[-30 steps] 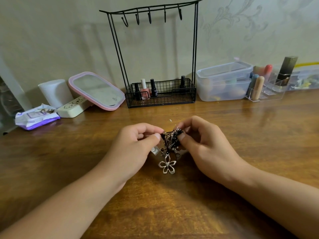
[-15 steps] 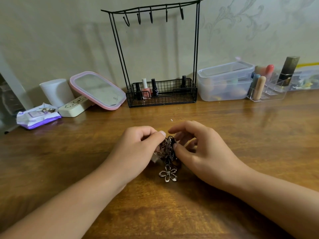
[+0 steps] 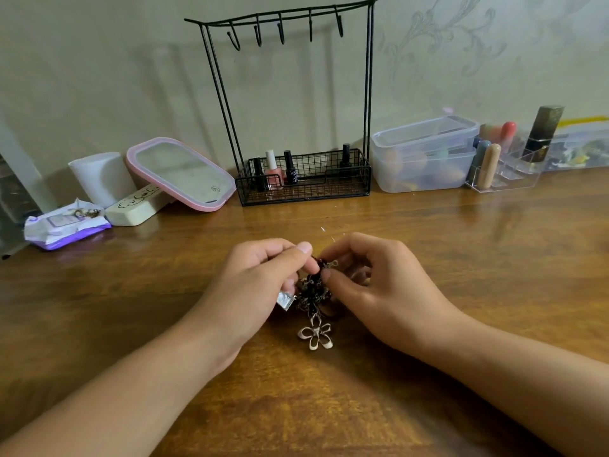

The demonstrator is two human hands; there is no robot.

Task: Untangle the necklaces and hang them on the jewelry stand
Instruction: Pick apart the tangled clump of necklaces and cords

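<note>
The tangled necklaces [image 3: 311,288] form a dark knot at the middle of the wooden table [image 3: 461,258], held between both hands. The left hand [image 3: 260,288] pinches the top of the knot with thumb and forefinger; the right hand [image 3: 372,285] pinches it from the other side. A flower pendant [image 3: 315,334] lies on the wood below, and a silver tag [image 3: 285,300] peeks out beside the left palm. How many chains are in the knot cannot be made out. Open wood runs back to the jewelry stand [image 3: 296,103] against the wall, its five hooks bare. Nail polish bottles [image 3: 280,169] stand in its wire basket. The right table edge is cut off.
</note>
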